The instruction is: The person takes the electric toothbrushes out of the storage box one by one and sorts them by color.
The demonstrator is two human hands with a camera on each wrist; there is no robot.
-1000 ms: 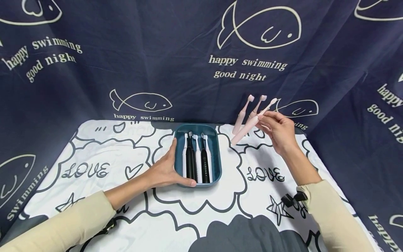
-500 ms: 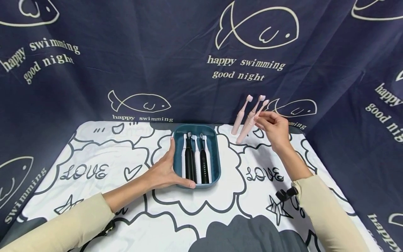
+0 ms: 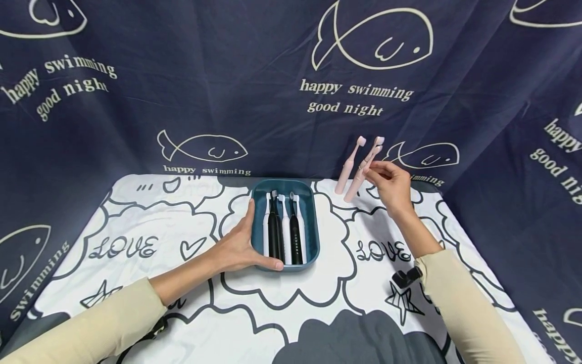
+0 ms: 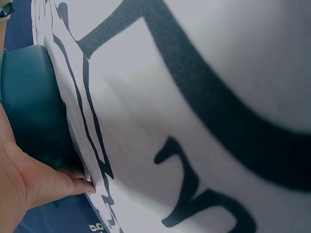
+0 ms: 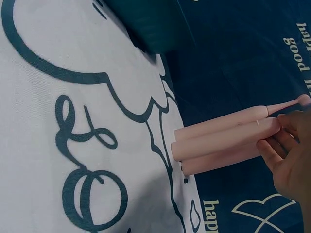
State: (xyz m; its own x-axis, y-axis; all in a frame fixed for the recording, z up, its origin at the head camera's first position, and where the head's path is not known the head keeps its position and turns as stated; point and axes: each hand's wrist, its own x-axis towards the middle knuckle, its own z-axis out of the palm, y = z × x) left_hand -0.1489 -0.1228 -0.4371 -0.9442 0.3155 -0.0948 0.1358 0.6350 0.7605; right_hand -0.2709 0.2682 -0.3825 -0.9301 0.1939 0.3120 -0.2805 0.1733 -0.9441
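Note:
My right hand (image 3: 370,172) pinches the neck of a pink toothbrush (image 3: 358,181). Its base is on the table and it leans against the dark curtain beside two other pink toothbrushes (image 3: 346,169). The right wrist view shows the three pink handles (image 5: 223,138) side by side, with my fingers (image 5: 286,145) at their upper end. A teal tray (image 3: 313,222) in the middle of the table holds several black and white toothbrushes (image 3: 285,232) lying lengthwise. My left hand (image 3: 241,242) rests against the tray's near left corner, thumb along the front wall (image 4: 29,107) and fingers along the left side.
The table wears a white cloth with black cartoon drawings (image 3: 136,247). A navy curtain printed with fish and lettering (image 3: 354,101) closes in the back and both sides. Beige sleeves cover both forearms.
My right hand has swung the pink toothbrush from a low tilt to a steeper lean, close against the other two at the curtain. The left hand and tray have stayed put.

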